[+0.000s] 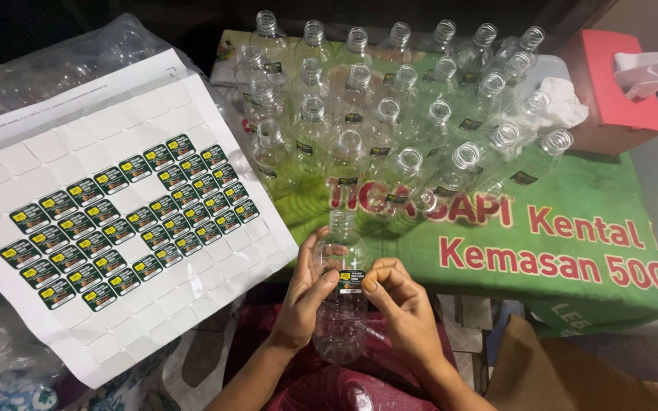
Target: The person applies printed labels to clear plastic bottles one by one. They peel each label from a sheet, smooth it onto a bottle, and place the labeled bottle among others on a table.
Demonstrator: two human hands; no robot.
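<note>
We look down first on the widest thing before us, the green printed cloth with red and white lettering (573, 228) spread over the table on our right, and beside it on the left the large white backing sheet of small dark green and yellow stickers (127, 209), tilted and resting on crinkled clear plastic bags (47, 68), with many of its squares already bare. On the cloth stands a crowded group of clear plastic bottles without caps (390, 114), each upright and most carrying a small dark label, and at the far right corner sits a red tissue box with a white tissue poking out (614, 91). Nearer to us, just off the front edge of the cloth and over our lap, we hold one clear empty plastic bottle (342, 304) upright, its open neck toward the cloth. Our left hand (306, 293) comes up from below with the forearm angled inward, palm wrapped against the bottle's left side, fingers curled together round the shoulder and thumb laid across the front. Our right hand (401, 304) mirrors it from the right, wrist bent, fingers bunched and folded, the thumb tip pressed on the edge of a small dark green and yellow sticker label (351, 281) lying on the bottle's front.
</note>
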